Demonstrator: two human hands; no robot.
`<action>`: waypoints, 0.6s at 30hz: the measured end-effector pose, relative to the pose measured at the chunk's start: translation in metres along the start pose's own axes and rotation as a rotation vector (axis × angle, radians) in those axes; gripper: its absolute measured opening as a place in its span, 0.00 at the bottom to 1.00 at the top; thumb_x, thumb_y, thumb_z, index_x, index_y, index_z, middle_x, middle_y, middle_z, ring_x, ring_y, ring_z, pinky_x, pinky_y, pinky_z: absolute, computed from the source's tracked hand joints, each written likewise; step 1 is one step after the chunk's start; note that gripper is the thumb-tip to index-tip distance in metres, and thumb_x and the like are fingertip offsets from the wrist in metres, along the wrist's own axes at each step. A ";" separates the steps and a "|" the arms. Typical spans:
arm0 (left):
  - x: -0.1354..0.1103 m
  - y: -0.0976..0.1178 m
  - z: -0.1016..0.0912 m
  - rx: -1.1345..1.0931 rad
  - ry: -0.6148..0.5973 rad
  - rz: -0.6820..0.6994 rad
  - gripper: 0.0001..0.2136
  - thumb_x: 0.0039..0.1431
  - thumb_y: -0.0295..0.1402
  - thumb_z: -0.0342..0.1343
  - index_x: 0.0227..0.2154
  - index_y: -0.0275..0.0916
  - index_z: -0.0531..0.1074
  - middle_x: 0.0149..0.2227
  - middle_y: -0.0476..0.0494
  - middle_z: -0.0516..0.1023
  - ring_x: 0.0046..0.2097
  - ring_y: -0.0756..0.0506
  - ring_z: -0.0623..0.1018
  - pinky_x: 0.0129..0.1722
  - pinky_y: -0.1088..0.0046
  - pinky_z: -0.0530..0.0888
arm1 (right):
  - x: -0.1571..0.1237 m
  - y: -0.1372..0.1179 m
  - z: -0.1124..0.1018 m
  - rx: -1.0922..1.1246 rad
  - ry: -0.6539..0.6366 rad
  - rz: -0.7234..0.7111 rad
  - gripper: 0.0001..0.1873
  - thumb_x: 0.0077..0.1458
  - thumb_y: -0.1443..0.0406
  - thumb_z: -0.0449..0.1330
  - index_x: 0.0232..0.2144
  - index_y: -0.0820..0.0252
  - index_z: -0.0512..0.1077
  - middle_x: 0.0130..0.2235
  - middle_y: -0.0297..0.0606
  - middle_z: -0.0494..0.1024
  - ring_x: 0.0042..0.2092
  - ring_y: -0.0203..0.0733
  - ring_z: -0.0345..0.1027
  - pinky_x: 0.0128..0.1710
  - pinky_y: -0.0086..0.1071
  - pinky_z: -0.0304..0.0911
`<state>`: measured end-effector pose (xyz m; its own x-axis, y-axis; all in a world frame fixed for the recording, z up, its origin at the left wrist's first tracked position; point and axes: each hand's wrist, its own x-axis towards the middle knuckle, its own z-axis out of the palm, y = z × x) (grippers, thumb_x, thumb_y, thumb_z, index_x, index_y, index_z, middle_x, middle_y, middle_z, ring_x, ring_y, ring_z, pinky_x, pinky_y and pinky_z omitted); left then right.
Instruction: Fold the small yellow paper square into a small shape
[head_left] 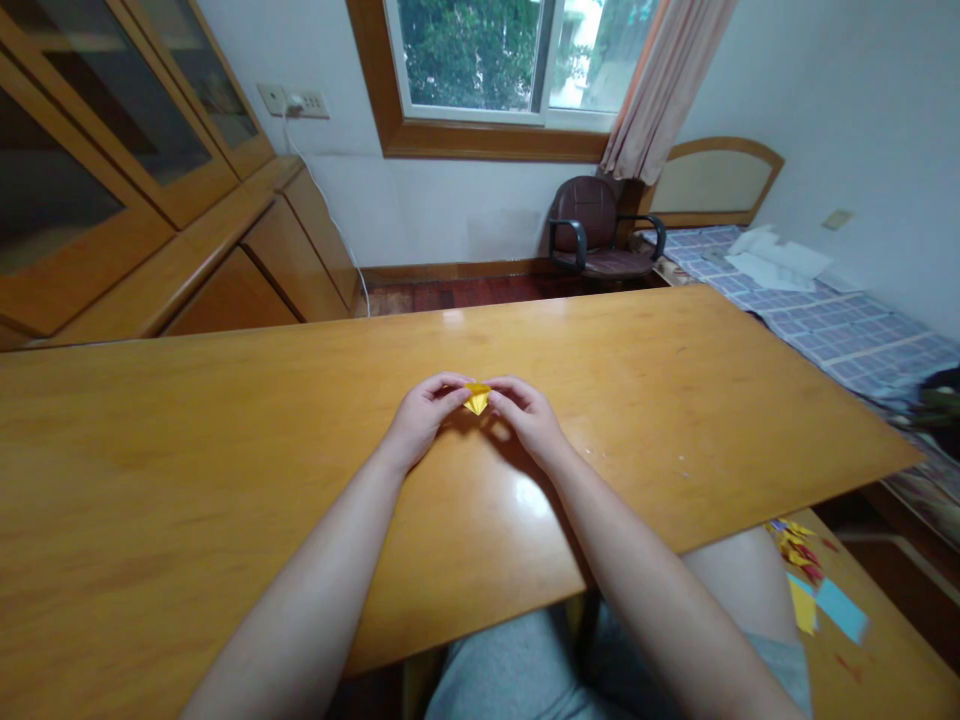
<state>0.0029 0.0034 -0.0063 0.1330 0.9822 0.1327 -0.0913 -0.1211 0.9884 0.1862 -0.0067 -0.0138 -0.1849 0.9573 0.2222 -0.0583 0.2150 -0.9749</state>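
A small piece of folded yellow paper (477, 400), shiny and pointed at its lower end, is held just over the wooden table. My left hand (426, 418) pinches its left side between thumb and fingers. On the right side, my right hand (529, 412) grips it the same way, thumb towards me. Fingertips behind the paper are partly hidden.
The wooden table (225, 450) spans the view, with tiny scraps (682, 465) to the right. Lower right, a bench (892, 665) bears yellow and red folded papers (799, 550) and a blue sheet (841, 608). Beyond stand a chair (596, 225) and a bed (847, 320).
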 end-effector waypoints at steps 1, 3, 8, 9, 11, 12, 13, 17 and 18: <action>0.000 0.000 0.000 -0.002 -0.001 0.003 0.11 0.49 0.40 0.66 0.33 0.39 0.78 0.38 0.45 0.80 0.41 0.45 0.77 0.46 0.67 0.74 | 0.000 0.000 0.000 -0.007 0.000 -0.004 0.13 0.56 0.58 0.61 0.40 0.57 0.77 0.40 0.39 0.80 0.41 0.41 0.73 0.40 0.32 0.69; 0.000 -0.002 -0.001 -0.008 -0.002 0.006 0.11 0.49 0.39 0.66 0.32 0.40 0.78 0.38 0.45 0.80 0.41 0.45 0.77 0.45 0.67 0.74 | 0.001 0.000 0.000 -0.025 0.002 -0.009 0.13 0.56 0.57 0.61 0.40 0.57 0.77 0.40 0.38 0.80 0.40 0.41 0.73 0.40 0.32 0.69; 0.000 -0.003 0.000 -0.005 -0.020 0.009 0.10 0.49 0.38 0.66 0.33 0.39 0.78 0.39 0.44 0.80 0.41 0.45 0.77 0.46 0.67 0.73 | 0.001 -0.003 0.001 -0.028 0.001 -0.023 0.11 0.53 0.58 0.64 0.37 0.56 0.78 0.38 0.37 0.79 0.38 0.39 0.72 0.40 0.32 0.69; 0.000 -0.003 0.000 -0.006 -0.026 0.010 0.10 0.49 0.38 0.66 0.33 0.40 0.78 0.39 0.44 0.80 0.41 0.45 0.77 0.46 0.67 0.73 | 0.001 -0.004 0.001 -0.024 0.000 -0.023 0.11 0.52 0.58 0.64 0.37 0.56 0.78 0.38 0.37 0.78 0.38 0.39 0.72 0.40 0.32 0.68; 0.000 -0.003 0.000 -0.009 -0.034 0.013 0.10 0.48 0.38 0.67 0.33 0.40 0.78 0.39 0.45 0.80 0.42 0.46 0.77 0.46 0.67 0.73 | 0.001 -0.006 0.002 -0.015 -0.002 -0.015 0.11 0.51 0.58 0.65 0.36 0.57 0.78 0.37 0.36 0.78 0.37 0.38 0.72 0.39 0.31 0.67; 0.000 -0.003 0.000 -0.011 -0.038 0.014 0.10 0.48 0.38 0.67 0.33 0.40 0.78 0.39 0.45 0.80 0.42 0.46 0.77 0.46 0.67 0.73 | 0.001 -0.007 0.002 -0.011 -0.003 -0.007 0.11 0.51 0.58 0.66 0.36 0.57 0.78 0.37 0.36 0.78 0.36 0.37 0.72 0.39 0.31 0.67; 0.000 -0.003 0.000 -0.010 -0.043 0.018 0.10 0.48 0.38 0.67 0.33 0.40 0.78 0.39 0.45 0.80 0.42 0.46 0.77 0.46 0.67 0.73 | 0.001 -0.008 0.002 -0.007 -0.003 -0.001 0.11 0.51 0.59 0.66 0.36 0.57 0.78 0.36 0.36 0.78 0.35 0.37 0.71 0.38 0.30 0.67; 0.000 -0.002 0.000 0.010 -0.042 0.035 0.11 0.48 0.39 0.67 0.32 0.39 0.78 0.38 0.44 0.79 0.42 0.45 0.77 0.46 0.67 0.73 | 0.001 -0.009 0.003 0.023 0.005 0.014 0.10 0.50 0.60 0.66 0.35 0.58 0.78 0.35 0.35 0.78 0.35 0.36 0.70 0.38 0.29 0.65; 0.000 -0.001 0.001 0.014 -0.038 0.039 0.11 0.49 0.40 0.67 0.32 0.39 0.78 0.38 0.44 0.79 0.42 0.45 0.77 0.46 0.67 0.73 | 0.001 -0.008 0.003 0.031 0.003 0.016 0.10 0.50 0.60 0.67 0.36 0.58 0.78 0.35 0.35 0.78 0.35 0.36 0.70 0.38 0.30 0.65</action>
<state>0.0038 0.0032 -0.0076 0.1675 0.9705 0.1737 -0.0834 -0.1616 0.9833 0.1838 -0.0076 -0.0056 -0.1834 0.9611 0.2066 -0.0853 0.1939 -0.9773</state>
